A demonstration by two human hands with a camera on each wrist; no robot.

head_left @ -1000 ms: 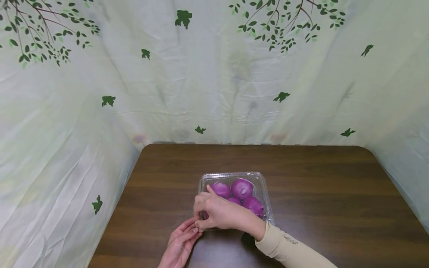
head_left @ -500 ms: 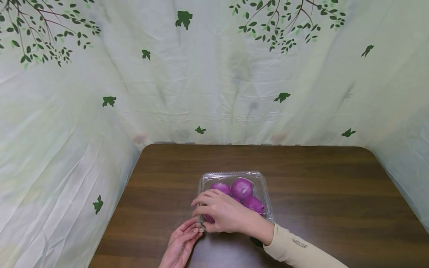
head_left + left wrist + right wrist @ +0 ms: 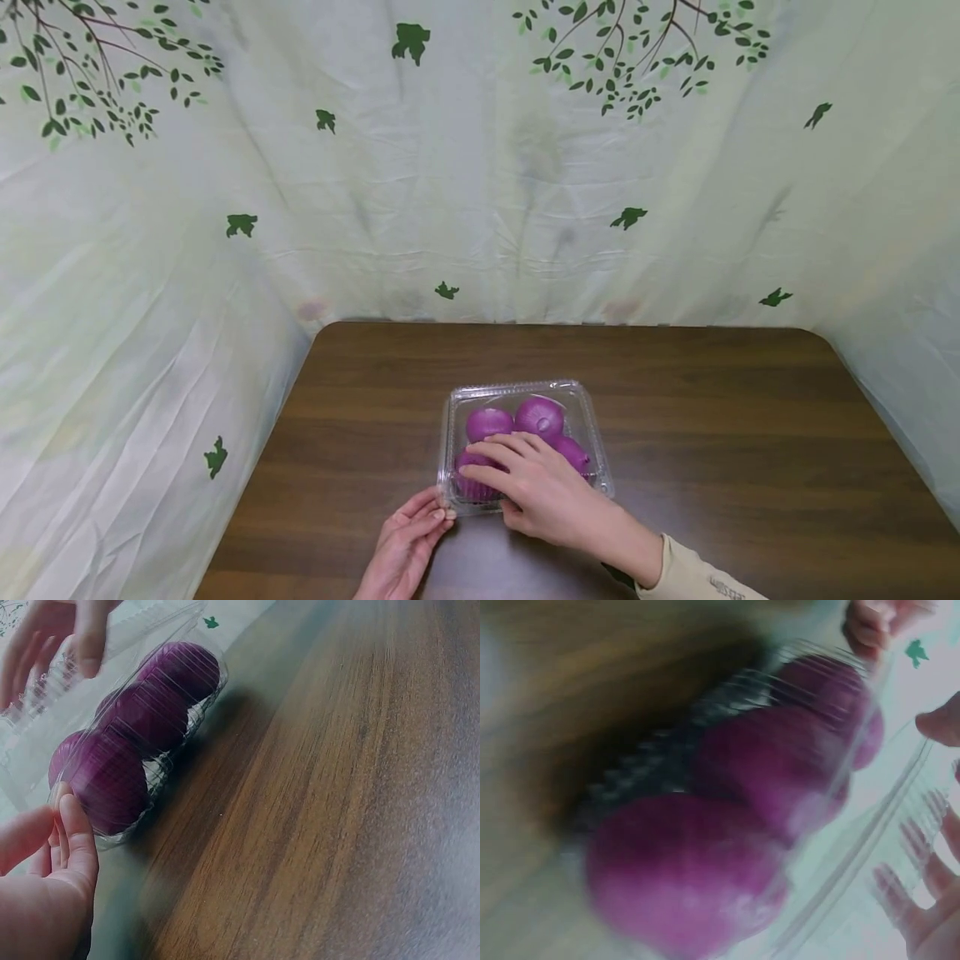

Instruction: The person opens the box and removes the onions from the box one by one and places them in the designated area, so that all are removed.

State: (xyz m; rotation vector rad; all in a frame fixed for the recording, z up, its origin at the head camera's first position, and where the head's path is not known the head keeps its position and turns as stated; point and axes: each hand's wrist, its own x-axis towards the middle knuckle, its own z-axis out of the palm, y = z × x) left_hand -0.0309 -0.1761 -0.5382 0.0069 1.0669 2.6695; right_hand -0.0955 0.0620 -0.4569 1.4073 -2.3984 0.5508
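A clear plastic clamshell box (image 3: 521, 387) with a closed lid holds several red onions (image 3: 539, 416) and sits on the table. At its near left corner, my left hand (image 3: 405, 537) pinches the rim between thumb and fingertips; the left wrist view has the same pinch beside the closest onion (image 3: 101, 780). My right hand (image 3: 551, 496) hovers over the near side of the lid with fingers spread and loosely bent, holding nothing. In the blurred right wrist view, the right fingers (image 3: 930, 874) show through or beyond the clear lid. The right palm covers part of the onions from the head view.
The box stands on a dark brown wooden table (image 3: 712, 417) with rounded far corners. A pale curtain (image 3: 487, 167) printed with green leaves hangs behind and along both sides. A light sleeve (image 3: 690, 571) covers the right forearm.
My right hand has left the near left corner beside the left hand and shifted right across the lid, its fingers opening out. The left hand keeps its place at the corner.
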